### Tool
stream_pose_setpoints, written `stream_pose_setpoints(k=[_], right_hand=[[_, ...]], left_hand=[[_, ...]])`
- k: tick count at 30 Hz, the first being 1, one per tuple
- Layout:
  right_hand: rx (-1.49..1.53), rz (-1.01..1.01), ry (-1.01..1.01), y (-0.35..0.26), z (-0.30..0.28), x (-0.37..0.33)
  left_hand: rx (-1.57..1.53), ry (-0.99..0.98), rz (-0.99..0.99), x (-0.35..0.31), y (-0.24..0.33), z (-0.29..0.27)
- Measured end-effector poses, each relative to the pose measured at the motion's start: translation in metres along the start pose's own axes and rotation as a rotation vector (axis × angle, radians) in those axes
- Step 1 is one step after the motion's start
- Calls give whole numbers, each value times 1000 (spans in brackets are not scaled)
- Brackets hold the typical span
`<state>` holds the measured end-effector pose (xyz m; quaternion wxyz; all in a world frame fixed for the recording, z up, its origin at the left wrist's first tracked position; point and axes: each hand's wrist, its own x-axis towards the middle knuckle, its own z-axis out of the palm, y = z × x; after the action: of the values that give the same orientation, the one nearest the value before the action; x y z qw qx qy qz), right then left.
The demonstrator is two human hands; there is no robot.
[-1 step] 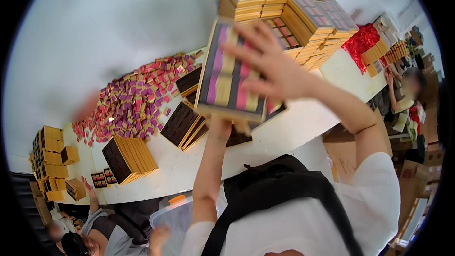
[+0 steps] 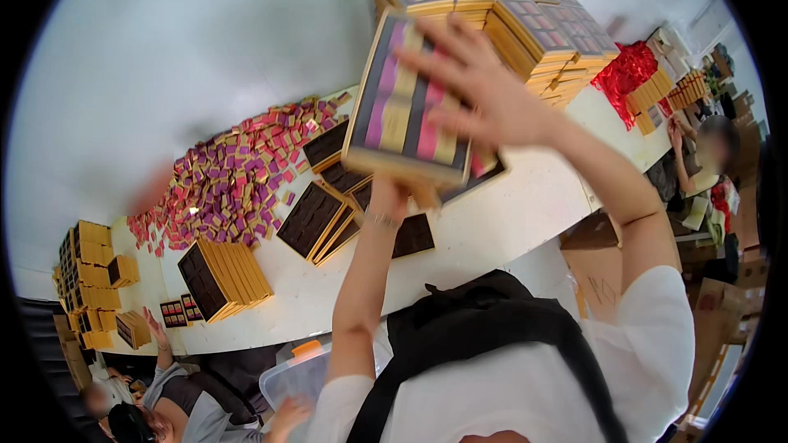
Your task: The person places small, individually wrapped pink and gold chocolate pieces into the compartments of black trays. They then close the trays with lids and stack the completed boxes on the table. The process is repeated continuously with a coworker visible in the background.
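In front of me a gold-sided box [image 2: 396,127] is tilted up, its dark insert filled with purple, gold and pink wrapped pieces. My left hand [image 2: 392,194] holds it from below, its fingers mostly hidden behind the box. Over the top face my right hand [image 2: 497,107] lies flat with fingers spread; whether it presses on the box I cannot tell. Behind the box, a tray with pink pieces [image 2: 484,166] is partly covered. Near my left wrist lie dark gold-edged trays [image 2: 312,217], some overlapping, and a single dark tray [image 2: 413,235].
A heap of wrapped pieces [image 2: 234,172] spreads along the wall. Filled boxes [image 2: 529,41] stand stacked at the back right, beside red cloth [image 2: 624,74]. Dark trays [image 2: 226,279] are stacked at left. A clear bin [image 2: 283,381] sits below the table edge. Other people work at both ends.
Both hands and the box have shifted slightly up and to the right. More of the dark trays beneath now shows.
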<state>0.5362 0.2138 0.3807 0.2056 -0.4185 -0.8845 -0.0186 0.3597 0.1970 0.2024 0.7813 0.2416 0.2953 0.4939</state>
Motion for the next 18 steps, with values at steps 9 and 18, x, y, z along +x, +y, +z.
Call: stream_pose_setpoints(k=[9,18], right_hand=[[-676,5,-403,227,-70,17],[652,584,530,228,-36,-48]], left_hand=[[329,34,238,187,3,134],[316,-251,-115,171,67,218]])
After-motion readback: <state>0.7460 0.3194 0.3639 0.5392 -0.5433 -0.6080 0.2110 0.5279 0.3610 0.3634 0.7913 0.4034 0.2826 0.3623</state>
